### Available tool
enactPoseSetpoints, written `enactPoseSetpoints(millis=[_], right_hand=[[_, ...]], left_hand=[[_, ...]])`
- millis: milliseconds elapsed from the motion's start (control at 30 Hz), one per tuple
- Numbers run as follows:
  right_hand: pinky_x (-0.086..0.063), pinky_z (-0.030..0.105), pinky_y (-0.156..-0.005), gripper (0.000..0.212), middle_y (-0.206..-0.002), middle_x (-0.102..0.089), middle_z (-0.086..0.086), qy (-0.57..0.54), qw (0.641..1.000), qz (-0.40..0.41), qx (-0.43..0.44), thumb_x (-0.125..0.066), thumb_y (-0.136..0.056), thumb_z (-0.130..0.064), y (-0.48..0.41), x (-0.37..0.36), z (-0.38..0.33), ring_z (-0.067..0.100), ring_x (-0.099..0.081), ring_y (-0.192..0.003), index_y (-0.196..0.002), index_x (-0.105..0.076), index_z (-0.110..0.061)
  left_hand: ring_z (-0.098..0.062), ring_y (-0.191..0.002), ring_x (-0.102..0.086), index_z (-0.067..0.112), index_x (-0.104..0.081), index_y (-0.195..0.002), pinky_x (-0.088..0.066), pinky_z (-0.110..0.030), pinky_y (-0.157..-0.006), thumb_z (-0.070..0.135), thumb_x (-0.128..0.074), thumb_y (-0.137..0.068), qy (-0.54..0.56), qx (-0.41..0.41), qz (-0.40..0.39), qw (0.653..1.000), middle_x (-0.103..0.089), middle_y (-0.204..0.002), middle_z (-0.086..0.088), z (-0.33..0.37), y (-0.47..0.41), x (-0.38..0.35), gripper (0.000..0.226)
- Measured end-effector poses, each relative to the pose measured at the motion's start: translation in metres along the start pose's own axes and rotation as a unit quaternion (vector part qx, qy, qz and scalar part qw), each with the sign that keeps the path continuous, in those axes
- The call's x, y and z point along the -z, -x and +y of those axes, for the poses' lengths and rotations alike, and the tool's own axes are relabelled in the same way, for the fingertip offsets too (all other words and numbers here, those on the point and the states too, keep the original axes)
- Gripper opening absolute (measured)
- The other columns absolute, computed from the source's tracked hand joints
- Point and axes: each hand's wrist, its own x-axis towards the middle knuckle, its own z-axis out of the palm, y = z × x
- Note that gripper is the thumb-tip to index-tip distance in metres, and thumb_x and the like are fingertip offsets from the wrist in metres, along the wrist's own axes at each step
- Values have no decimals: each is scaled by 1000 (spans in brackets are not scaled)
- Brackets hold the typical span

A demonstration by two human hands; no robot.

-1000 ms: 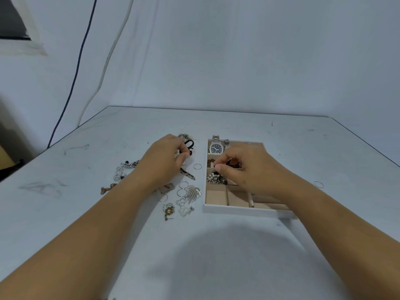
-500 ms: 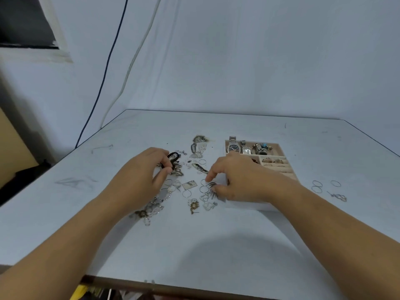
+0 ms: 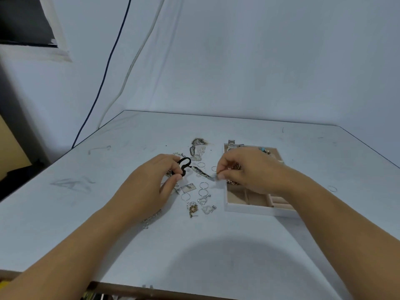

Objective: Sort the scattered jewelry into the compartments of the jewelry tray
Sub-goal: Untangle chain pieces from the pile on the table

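Observation:
A white jewelry tray (image 3: pixel 257 209) with tan compartments sits right of centre; a watch (image 3: pixel 231 143) lies at its far left corner, partly hidden. My right hand (image 3: pixel 251 169) hovers over the tray's left side and pinches a small silver fan-shaped piece (image 3: pixel 215 176) at the tray's left edge. My left hand (image 3: pixel 151 185) holds a black looped cord piece (image 3: pixel 185 166) between thumb and fingers. Between the hands lie scattered jewelry: silver rings (image 3: pixel 203 185), heart-shaped earrings (image 3: pixel 203 200), a gold earring (image 3: pixel 192 210), a patterned clip (image 3: pixel 200 171).
More pieces lie beyond the hands, among them a patterned bracelet (image 3: pixel 198 144). A chain (image 3: pixel 149 220) shows below my left wrist. A thin ring (image 3: pixel 332 188) lies right of the tray. The table's front edge (image 3: pixel 151 289) is near; cables hang down the wall at left.
My right hand rose from the loose pile with the silver fan piece pinched and moved toward the tray. My left hand stays with the black cord. The view has tilted up slightly.

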Motion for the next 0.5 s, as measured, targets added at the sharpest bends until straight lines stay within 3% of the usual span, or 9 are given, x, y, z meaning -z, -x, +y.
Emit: enactPoseSetpoints(millis=[33, 100, 133, 233, 367, 500], right_hand=[[-34, 1, -69, 2, -86, -63, -20, -9, 1000, 21, -4, -67, -85, -32, 2, 5, 5, -13, -52, -80, -85, -65, -33], [-39, 8, -72, 2, -83, -63, -21, -42, 997, 63, -4, -67, -85, -29, 8, 13, 18, -11, -54, -81, -86, -67, -30], [-41, 14, -71, 3, -83, -64, -20, -54, 995, 81, -3, -67, -86, -26, 11, 16, 25, -7, -56, -82, -86, -67, -29], [-44, 12, -69, 5, -83, -67, -15, -76, 989, 123, -9, -66, -87, -23, 21, 22, 48, -1, -59, -79, -88, -68, -26], [-49, 18, -73, 13, -83, -68, -14, -109, 976, 189, -16, -68, -86, -20, 32, 14, 72, 4, -60, -77, -86, -66, -33], [-47, 16, -73, 14, -81, -68, -12, -157, 963, 217, -35, -69, -85, -18, 39, 3, 86, 4, -60, -76, -85, -68, -32]], left_hand=[[15, -107, -44, 28, -60, -93, -35, -8, -87, 24, -57, -90, 7, 0, -1, 1000, -56, -120, 19, 3, -2, -1, 5], [12, -107, -48, 30, -60, -93, -40, -15, -89, 26, -57, -91, 24, 2, -1, 1000, -56, -120, 20, 11, -8, -5, 5], [10, -107, -49, 30, -60, -93, -39, -13, -89, 26, -57, -91, 35, 4, -1, 999, -56, -120, 21, 16, -11, -8, 5], [8, -107, -52, 37, -58, -91, -37, -5, -87, 29, -56, -91, 73, 13, -13, 997, -56, -120, 25, 31, -21, -16, 8], [3, -113, -52, 38, -58, -90, -42, -32, -100, 32, -55, -92, 108, 19, -46, 993, -57, -121, 26, 44, -39, -29, 7], [2, -107, -57, 40, -57, -90, -48, -36, -95, 38, -52, -91, 109, 22, -92, 990, -59, -118, 28, 53, -52, -34, 5]])
